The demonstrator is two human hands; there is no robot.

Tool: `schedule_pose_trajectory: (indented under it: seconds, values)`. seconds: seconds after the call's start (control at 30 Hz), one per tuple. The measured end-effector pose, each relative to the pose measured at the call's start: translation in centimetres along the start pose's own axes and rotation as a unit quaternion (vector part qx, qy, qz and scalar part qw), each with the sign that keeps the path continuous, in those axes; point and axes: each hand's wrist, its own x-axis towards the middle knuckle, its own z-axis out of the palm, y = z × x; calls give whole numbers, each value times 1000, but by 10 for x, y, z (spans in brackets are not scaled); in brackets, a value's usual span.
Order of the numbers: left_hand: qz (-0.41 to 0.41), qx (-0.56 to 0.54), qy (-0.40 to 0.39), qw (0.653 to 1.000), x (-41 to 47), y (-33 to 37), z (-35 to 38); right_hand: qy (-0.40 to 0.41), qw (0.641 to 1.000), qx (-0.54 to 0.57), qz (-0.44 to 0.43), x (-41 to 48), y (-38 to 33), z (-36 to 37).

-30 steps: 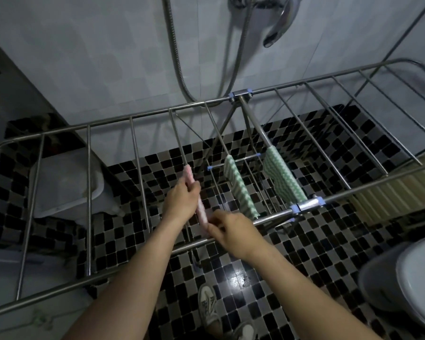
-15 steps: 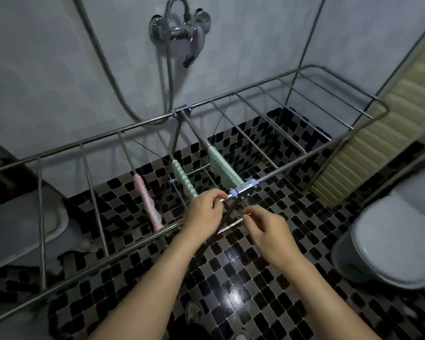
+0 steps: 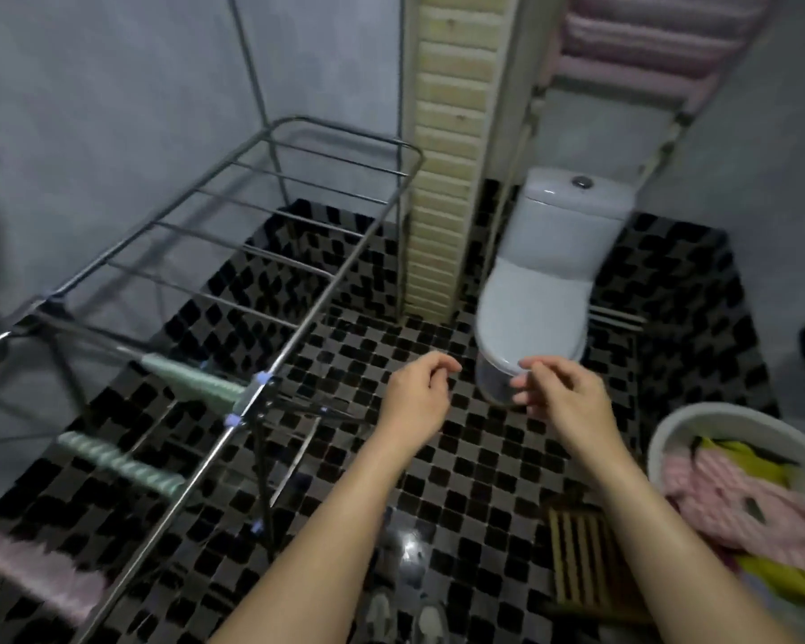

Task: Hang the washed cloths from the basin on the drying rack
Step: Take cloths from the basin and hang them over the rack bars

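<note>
The metal drying rack (image 3: 331, 290) fills the left side. Two green cloths (image 3: 191, 381) (image 3: 122, 464) and a pink cloth (image 3: 38, 574) hang over its bars. At the lower right stands a white basin (image 3: 670, 434) holding pink cloths (image 3: 735, 504) and yellow cloths (image 3: 754, 462). My left hand (image 3: 417, 395) and my right hand (image 3: 563, 392) hover side by side over the floor, to the right of the rack and left of the basin. Both hold nothing, fingers loosely curled and apart.
A white toilet (image 3: 549, 276) stands straight ahead, with a slatted wooden panel (image 3: 447, 146) to its left. A small wooden grate (image 3: 586, 560) lies on the black checkered floor beside the basin. Grey tiled walls close in behind the rack.
My hands let go of the pink cloth, which now hangs on the rack, and came off the rack's front rail. The view swung right toward the toilet and basin.
</note>
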Motion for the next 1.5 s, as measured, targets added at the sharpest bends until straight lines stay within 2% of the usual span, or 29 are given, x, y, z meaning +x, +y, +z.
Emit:
schedule_pose_trajectory:
  seconds: [0.13,0.27,0.47,0.6,0.7,0.77,0.83,0.9,1.0,1.07,1.13,1.23,1.33,1.43,1.5]
  values:
    - [9,-11,-101,995,18,15,44,120,988,75,67,11,22,-49]
    - [22,-20,-182,983,25,31,92,196,957,145,155,7,49,-100]
    - [14,-5,-306,952,15,54,176,255,913,196,253,-12,100,-183]
    - [76,100,-357,926,3,62,237,283,893,167,307,-18,146,-229]
    - [154,208,-393,883,-2,61,276,265,900,102,331,-21,171,-251]
    - [214,279,-402,845,-5,60,304,236,910,6,339,-18,195,-267]
    - [268,339,-390,813,-8,59,330,163,919,-136,331,-16,219,-279]
    - [305,389,-384,780,-12,58,356,67,913,-251,316,-14,236,-282]
    - [319,444,-402,735,-20,55,392,19,890,-354,288,-10,262,-284]
    - [315,468,-423,709,-26,52,410,10,881,-382,280,-8,273,-285]
    - [305,487,-436,693,-27,50,428,35,880,-367,299,-6,281,-291]
    - [246,476,-452,713,-28,43,448,116,917,-264,274,-5,286,-304]
    - [222,438,-438,752,-24,38,455,199,923,-157,288,-1,275,-323]
    - [173,292,-417,843,-15,50,455,295,912,8,284,-3,266,-340]
    - [68,106,-411,903,-8,66,450,297,904,135,277,-5,256,-346]
